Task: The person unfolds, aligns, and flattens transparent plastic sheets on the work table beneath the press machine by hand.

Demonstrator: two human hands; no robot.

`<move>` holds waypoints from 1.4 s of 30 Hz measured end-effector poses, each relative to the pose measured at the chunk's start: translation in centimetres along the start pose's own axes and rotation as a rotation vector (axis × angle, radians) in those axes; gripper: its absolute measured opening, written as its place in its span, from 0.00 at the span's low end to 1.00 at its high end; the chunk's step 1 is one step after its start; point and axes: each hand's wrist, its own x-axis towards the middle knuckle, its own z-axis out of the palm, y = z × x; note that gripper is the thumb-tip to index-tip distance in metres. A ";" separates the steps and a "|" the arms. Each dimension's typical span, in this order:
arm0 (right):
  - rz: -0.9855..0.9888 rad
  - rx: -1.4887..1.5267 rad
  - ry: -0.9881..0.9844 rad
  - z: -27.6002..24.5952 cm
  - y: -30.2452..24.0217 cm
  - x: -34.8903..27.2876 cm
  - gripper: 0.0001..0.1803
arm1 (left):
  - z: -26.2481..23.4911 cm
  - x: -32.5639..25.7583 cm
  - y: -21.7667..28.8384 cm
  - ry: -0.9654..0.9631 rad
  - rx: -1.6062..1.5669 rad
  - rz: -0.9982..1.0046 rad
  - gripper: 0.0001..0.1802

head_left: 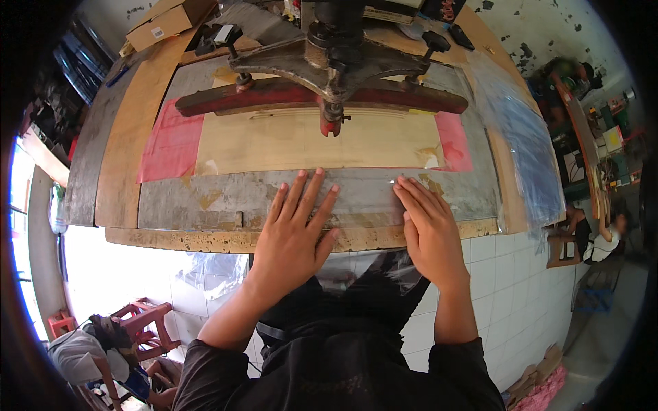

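My left hand (288, 236) lies palm down with fingers spread on the grey metal plate (178, 212) at the front of the press bed. To its right, my right hand (433, 236) rests on the same plate, fingers stretched out close together and thumb apart. Clear plastic film (363, 268) hangs below the front edge between my forearms; how far it runs under my hands is hard to see. Beyond my fingertips is a cream strip (308, 140) with pink sheets (168, 137) at its ends. Above it stands a press with a red bar (267, 96) on a dark metal bracket (295, 61).
Stacked clear bluish plastic sheets (528, 154) lie at the right. A cardboard box (164, 26) and a dark phone-like object (461, 37) sit at the back. Another person (86, 356) is at lower left by red stools (147, 325); another (604, 240) sits far right.
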 end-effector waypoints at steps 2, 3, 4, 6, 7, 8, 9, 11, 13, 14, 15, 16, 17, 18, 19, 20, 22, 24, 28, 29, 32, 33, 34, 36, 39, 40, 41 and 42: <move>0.022 -0.032 0.017 0.6 -1.0 -0.3 0.29 | -0.1 0.1 0.0 -0.002 -0.002 -0.001 0.33; 0.050 -0.066 0.040 0.9 -1.4 -0.5 0.33 | -0.3 0.1 0.1 -0.010 -0.011 -0.002 0.33; 0.066 -0.112 0.031 1.6 -1.3 -0.9 0.38 | -0.4 0.1 0.1 -0.018 -0.019 -0.002 0.33; 0.093 -0.097 0.034 1.9 -1.2 -0.9 0.38 | -0.6 0.3 0.0 -0.017 -0.035 -0.004 0.33; 0.122 -0.082 0.040 2.0 -1.2 -0.9 0.38 | -0.6 0.3 0.0 -0.015 -0.049 -0.003 0.33; 0.121 -0.080 0.038 2.0 -1.3 -0.9 0.38 | -0.6 0.2 -0.1 -0.016 -0.048 -0.005 0.33; 0.131 -0.090 0.025 2.0 -1.4 -0.7 0.38 | -0.6 0.1 -0.1 -0.021 -0.048 -0.008 0.34; 0.138 -0.100 0.013 2.2 -1.9 -0.6 0.38 | -0.6 0.1 -0.2 -0.023 -0.047 -0.011 0.34; 0.155 -0.123 0.054 2.7 -2.9 -0.4 0.35 | -0.5 0.0 -0.1 -0.014 -0.039 0.001 0.34; 0.148 -0.121 0.053 2.8 -3.3 -0.1 0.35 | -0.4 0.0 -0.1 -0.011 -0.036 -0.005 0.34; 0.103 -0.148 0.023 2.8 -3.8 0.1 0.34 | -0.3 0.1 -0.1 -0.006 -0.029 0.003 0.35; 0.058 -0.175 -0.007 3.0 -4.3 0.4 0.33 | -0.1 0.1 -0.1 -0.002 -0.022 0.010 0.35; 0.052 -0.171 -0.006 3.2 -4.7 0.8 0.33 | 0.0 0.1 -0.1 -0.001 -0.018 0.005 0.35; -0.003 -0.083 -0.019 3.4 -5.2 1.3 0.33 | 0.0 0.2 -0.1 0.003 -0.024 0.005 0.35; -0.058 0.005 -0.032 3.5 -5.5 1.8 0.33 | 0.0 0.3 -0.1 0.008 -0.031 0.006 0.35; -0.072 0.015 -0.025 3.7 -5.7 2.0 0.33 | 0.0 0.2 -0.1 0.008 -0.028 0.006 0.35; -0.067 0.026 -0.026 3.9 -5.6 2.2 0.33 | 0.2 0.1 -0.2 0.037 -0.063 0.001 0.36; -0.058 0.034 -0.029 3.9 -5.5 2.4 0.32 | 0.0 0.1 -0.1 0.052 -0.050 -0.011 0.36; -0.060 0.003 -0.017 4.1 -5.5 2.3 0.32 | 0.2 -0.2 0.2 0.062 0.009 -0.054 0.36; -0.062 0.007 -0.006 4.2 -5.5 2.3 0.31 | 0.2 -0.2 0.3 0.062 0.006 -0.052 0.36; -0.050 0.006 -0.008 4.0 -5.6 2.3 0.31 | 0.2 -0.2 0.4 0.082 0.031 -0.053 0.36; -0.047 0.004 -0.007 4.0 -5.6 2.3 0.31 | 0.2 -0.2 0.5 0.075 0.038 -0.062 0.36; -0.041 0.004 -0.012 4.0 -5.6 2.4 0.31 | 0.2 -0.2 0.5 0.068 0.045 -0.072 0.36; -0.028 -0.001 -0.015 4.0 -5.6 2.3 0.31 | 0.2 -0.2 0.6 0.064 0.058 -0.074 0.36; -0.039 -0.005 -0.010 4.0 -5.5 2.3 0.31 | 0.2 -0.2 0.7 0.066 0.073 -0.084 0.36; -0.044 0.004 -0.014 4.0 -5.5 2.4 0.31 | 0.2 -0.2 0.7 0.071 0.079 -0.095 0.36; -0.050 0.013 -0.018 3.9 -5.5 2.3 0.32 | 0.2 -0.2 0.7 0.071 0.074 -0.090 0.36; -0.044 0.008 -0.017 3.9 -5.3 2.3 0.32 | 0.1 -0.3 0.7 0.070 0.069 -0.105 0.36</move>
